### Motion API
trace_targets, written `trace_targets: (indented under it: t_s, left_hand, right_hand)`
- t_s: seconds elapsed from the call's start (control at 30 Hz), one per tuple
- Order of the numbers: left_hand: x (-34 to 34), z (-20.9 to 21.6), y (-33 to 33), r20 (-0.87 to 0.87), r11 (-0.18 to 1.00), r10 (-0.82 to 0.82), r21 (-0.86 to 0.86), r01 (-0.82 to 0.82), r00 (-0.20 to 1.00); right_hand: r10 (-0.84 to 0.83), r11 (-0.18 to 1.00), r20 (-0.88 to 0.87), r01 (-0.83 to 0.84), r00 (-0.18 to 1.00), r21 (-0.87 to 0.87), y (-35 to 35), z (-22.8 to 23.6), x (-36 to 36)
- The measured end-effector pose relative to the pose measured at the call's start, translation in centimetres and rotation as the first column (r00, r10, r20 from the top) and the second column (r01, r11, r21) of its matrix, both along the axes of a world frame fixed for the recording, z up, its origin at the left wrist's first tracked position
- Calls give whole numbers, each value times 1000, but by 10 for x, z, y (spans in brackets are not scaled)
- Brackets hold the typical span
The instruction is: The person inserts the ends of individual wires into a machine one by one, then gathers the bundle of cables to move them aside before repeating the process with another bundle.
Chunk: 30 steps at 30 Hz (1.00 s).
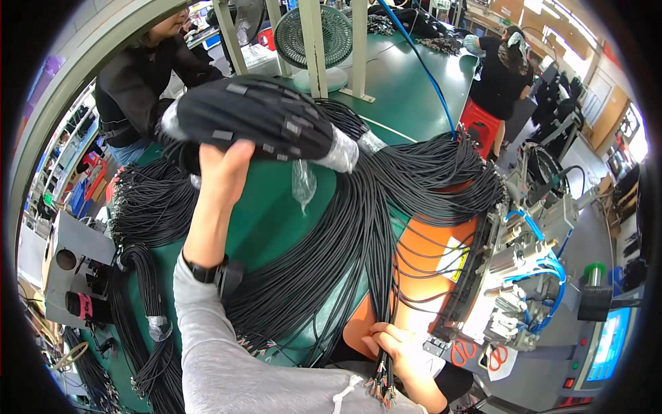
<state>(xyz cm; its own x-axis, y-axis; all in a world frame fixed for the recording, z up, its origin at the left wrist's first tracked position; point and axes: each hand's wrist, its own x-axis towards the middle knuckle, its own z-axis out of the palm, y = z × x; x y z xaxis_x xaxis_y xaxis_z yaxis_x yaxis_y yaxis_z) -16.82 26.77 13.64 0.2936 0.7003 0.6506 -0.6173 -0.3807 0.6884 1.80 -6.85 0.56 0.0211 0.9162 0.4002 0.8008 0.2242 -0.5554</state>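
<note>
A thick bundle of black cables, bound with clear plastic wrap at its right end, hangs raised over the table. My left hand grips it from below near its left part; the fingers behind the bundle are hidden. From the wrap, loose black cables fan down toward me. My right hand, at the lower middle, is closed round a thin strand of cables. Stripped ends with coloured wires stick out below it.
More cable bundles lie left on the green table. At right stands a machine with blue air tubes, beside red-handled scissors and a screen. A fan stands behind frame posts. Two people work nearby.
</note>
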Motion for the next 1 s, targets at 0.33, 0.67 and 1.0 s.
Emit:
trace_targets:
  t_s: [0.33,0.67,1.0]
  left_hand:
    - [-55,-26,-67,391,628,86,-736,255,916]
    - [-58,-49,-27,-95,991,131,-20,-134,987]
    - [7,-22,14,-70,994,112,26,-110,991]
  right_hand:
    - [17,1000,18,-17,1000,-9,1,6,-2]
    - [36,999,13,-36,999,5,-6,-3,0]
    - [51,999,-19,-51,999,-1,-8,-6,4]
